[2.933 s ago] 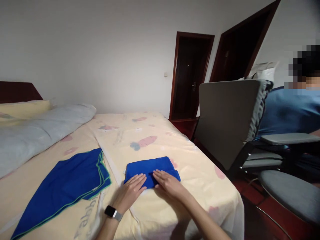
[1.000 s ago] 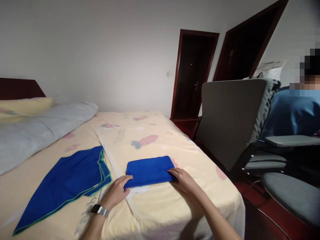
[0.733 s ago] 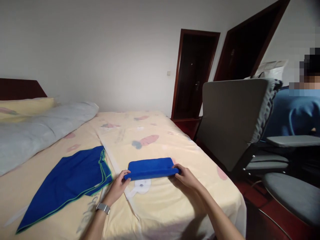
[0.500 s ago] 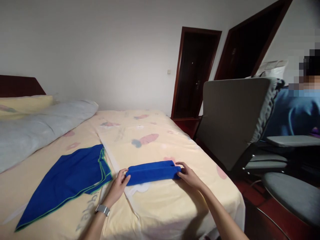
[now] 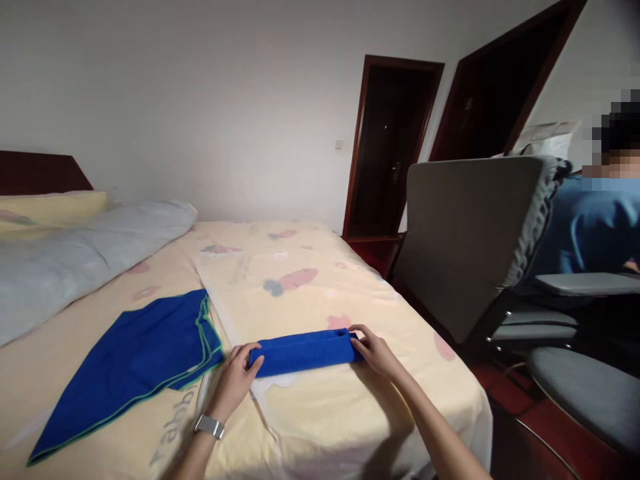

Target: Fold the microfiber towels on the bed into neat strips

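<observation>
A blue cloth point(image 5: 305, 352), folded into a long narrow bundle, lies near the front of the bed. My left hand point(image 5: 239, 375) grips its left end, thumb on the near side and fingers over the top. At the opposite end, my right hand point(image 5: 374, 353) pinches the bundle between thumb and fingers. A silver-banded watch point(image 5: 210, 427) circles my left wrist. To the left, a second blue cloth point(image 5: 135, 360) with green edging is spread flat in a fan shape, its right corner close to my left hand.
The bed sheet point(image 5: 295, 253) is pale yellow with printed shapes. A grey-white bolster-like bedding roll point(image 5: 100, 247) lies at the left. Beyond the bed's right edge stand a grey folding chair point(image 5: 450, 247) and a round stool point(image 5: 590, 393). A person in blue point(image 5: 595, 220) sits there.
Both ends of the folded cloth are still held. The bundle has shifted slightly toward me and its top has closed over more. My left hand has come down a little further around its end.
</observation>
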A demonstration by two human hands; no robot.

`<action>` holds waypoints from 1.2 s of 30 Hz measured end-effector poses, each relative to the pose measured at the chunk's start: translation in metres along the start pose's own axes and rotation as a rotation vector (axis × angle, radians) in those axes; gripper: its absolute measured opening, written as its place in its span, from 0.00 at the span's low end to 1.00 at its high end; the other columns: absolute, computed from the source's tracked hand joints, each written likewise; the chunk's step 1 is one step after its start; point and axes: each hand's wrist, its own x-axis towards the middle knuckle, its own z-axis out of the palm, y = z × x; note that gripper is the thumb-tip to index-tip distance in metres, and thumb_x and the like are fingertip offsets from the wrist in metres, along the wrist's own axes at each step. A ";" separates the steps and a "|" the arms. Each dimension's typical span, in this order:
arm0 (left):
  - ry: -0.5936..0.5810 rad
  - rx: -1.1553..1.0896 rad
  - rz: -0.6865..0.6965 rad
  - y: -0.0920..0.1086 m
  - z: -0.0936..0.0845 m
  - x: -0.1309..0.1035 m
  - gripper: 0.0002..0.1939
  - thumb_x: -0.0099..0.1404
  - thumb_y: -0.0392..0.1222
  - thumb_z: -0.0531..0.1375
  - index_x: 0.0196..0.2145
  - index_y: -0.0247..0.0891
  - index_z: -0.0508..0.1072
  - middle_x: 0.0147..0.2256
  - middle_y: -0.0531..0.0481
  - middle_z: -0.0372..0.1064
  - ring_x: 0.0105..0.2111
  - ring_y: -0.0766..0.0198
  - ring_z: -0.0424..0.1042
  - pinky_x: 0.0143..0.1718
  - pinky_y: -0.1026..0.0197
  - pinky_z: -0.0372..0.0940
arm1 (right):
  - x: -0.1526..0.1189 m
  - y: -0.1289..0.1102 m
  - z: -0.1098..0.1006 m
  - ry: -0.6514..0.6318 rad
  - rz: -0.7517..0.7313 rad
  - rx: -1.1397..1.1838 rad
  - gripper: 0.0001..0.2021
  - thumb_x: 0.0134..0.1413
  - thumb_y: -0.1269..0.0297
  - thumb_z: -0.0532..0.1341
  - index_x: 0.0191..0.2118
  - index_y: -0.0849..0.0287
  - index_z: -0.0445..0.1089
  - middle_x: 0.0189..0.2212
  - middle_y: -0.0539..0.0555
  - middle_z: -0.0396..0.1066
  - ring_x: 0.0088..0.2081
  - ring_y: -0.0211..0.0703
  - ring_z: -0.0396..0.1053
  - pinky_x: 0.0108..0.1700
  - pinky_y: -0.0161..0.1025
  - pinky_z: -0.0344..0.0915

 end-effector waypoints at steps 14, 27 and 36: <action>-0.210 0.266 0.570 0.046 0.022 0.009 0.25 0.72 0.45 0.51 0.65 0.45 0.56 0.64 0.46 0.58 0.63 0.54 0.58 0.63 0.46 0.58 | -0.007 -0.058 0.071 -0.046 -0.644 -0.469 0.24 0.66 0.61 0.55 0.65 0.58 0.58 0.62 0.61 0.61 0.62 0.54 0.59 0.63 0.53 0.59; -0.320 0.226 0.544 -0.004 0.021 0.000 0.26 0.73 0.44 0.51 0.67 0.49 0.52 0.63 0.48 0.59 0.62 0.57 0.61 0.61 0.49 0.62 | -0.004 -0.009 0.042 -0.090 -0.538 -0.394 0.23 0.65 0.66 0.57 0.64 0.54 0.60 0.60 0.58 0.63 0.60 0.51 0.62 0.62 0.51 0.62; -0.335 0.121 0.437 -0.018 0.004 -0.004 0.24 0.71 0.46 0.54 0.63 0.49 0.61 0.61 0.51 0.63 0.60 0.58 0.64 0.61 0.50 0.63 | -0.012 0.017 0.003 -0.126 -0.329 -0.265 0.21 0.65 0.63 0.56 0.63 0.52 0.62 0.61 0.54 0.61 0.62 0.53 0.60 0.63 0.50 0.60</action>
